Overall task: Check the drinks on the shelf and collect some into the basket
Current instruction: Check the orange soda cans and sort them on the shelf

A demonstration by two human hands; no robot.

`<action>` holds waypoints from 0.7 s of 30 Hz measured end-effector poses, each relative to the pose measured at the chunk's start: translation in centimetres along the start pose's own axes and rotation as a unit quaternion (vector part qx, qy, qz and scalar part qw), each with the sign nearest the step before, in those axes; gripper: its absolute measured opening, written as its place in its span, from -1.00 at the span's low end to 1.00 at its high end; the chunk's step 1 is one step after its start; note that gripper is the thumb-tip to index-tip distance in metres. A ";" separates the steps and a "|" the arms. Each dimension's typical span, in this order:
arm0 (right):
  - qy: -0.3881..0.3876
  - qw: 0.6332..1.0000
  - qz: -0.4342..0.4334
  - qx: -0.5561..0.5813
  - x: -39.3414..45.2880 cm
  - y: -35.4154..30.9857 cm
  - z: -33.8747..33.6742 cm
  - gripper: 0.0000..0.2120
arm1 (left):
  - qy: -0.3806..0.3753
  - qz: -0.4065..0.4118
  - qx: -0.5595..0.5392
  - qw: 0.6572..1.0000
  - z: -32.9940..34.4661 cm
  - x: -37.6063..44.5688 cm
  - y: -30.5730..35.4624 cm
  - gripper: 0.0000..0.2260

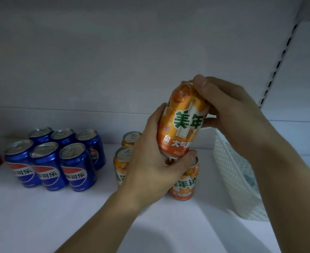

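On the shelf (41, 216) I see the blue cans (50, 161) grouped at far left, well apart from my hands, then the standing orange cans (122, 167) just beneath them. My left hand (150, 172) cups the base of the lifted orange can (182, 121) while my right hand (229, 108) pinches its top, both closed on it. Its long axis runs nearly upright, tilted slightly, and the white basket (232, 172) lies just to the right, nearer my right hand, so I judge the drop goes that way.
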State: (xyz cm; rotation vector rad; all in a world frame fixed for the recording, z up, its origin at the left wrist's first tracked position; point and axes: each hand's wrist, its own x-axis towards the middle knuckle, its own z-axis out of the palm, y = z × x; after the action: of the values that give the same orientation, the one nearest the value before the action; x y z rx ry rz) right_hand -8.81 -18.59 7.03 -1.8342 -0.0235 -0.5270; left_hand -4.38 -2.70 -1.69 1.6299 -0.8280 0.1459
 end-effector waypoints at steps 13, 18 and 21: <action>-0.066 0.980 -0.022 0.188 -1.7 1.6 -0.4 -0.48 | 0.084 0.057 0.067 0.993 1.6 -1.7 0.8 0.02; -0.037 0.973 -0.054 0.223 -2.4 0.8 0.0 -0.54 | 0.054 0.020 -0.111 0.992 1.6 -2.1 1.7 -0.30; 0.026 0.981 -0.069 0.181 -2.2 0.0 0.4 -0.56 | 0.030 0.018 -0.154 0.987 1.4 -1.9 2.0 -0.45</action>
State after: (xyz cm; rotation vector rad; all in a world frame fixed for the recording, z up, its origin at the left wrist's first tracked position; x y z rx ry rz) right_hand -10.63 -17.71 6.17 -1.4692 -0.1990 -0.6239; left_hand -7.46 -3.11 -1.39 1.3152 -0.7916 0.0880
